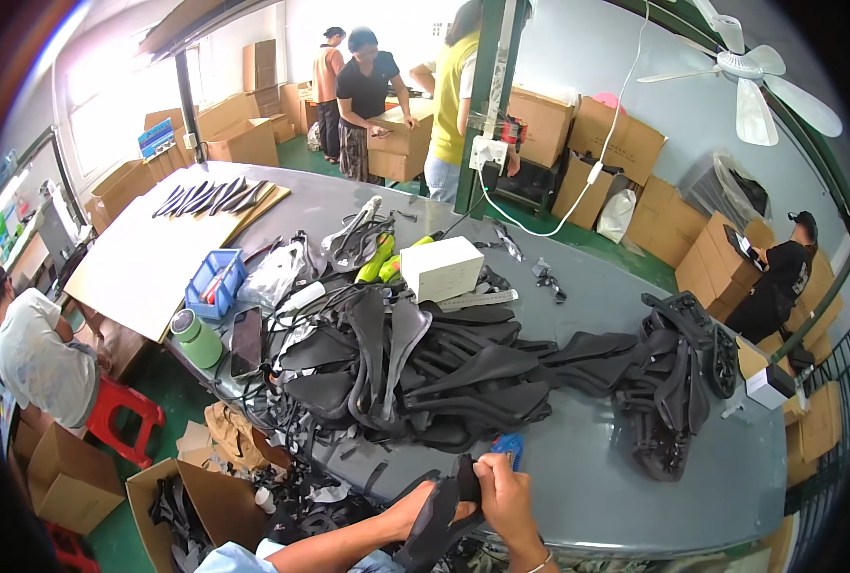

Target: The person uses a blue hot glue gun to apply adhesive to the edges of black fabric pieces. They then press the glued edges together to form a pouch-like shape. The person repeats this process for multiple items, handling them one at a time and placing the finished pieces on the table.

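Note:
At the table's near edge, a black bicycle saddle [433,530] is held between my hands. My left hand [412,513] grips it from the left, its fingers partly hidden behind the black piece. My right hand [504,494] is closed at the saddle's upper end, with the thumb bent over the edge. Just beyond the right fist a blue object [508,449] shows; I cannot tell whether it lies on the table or is in that hand. A large heap of similar black saddles [473,372] covers the middle of the grey table [578,477].
A white box [441,267], a phone [246,341], a green jar [196,339] and a blue basket [217,284] stand beyond the heap. More black parts [669,382] lie at right. An open carton [220,501] and scraps sit at lower left. Several people work around the room.

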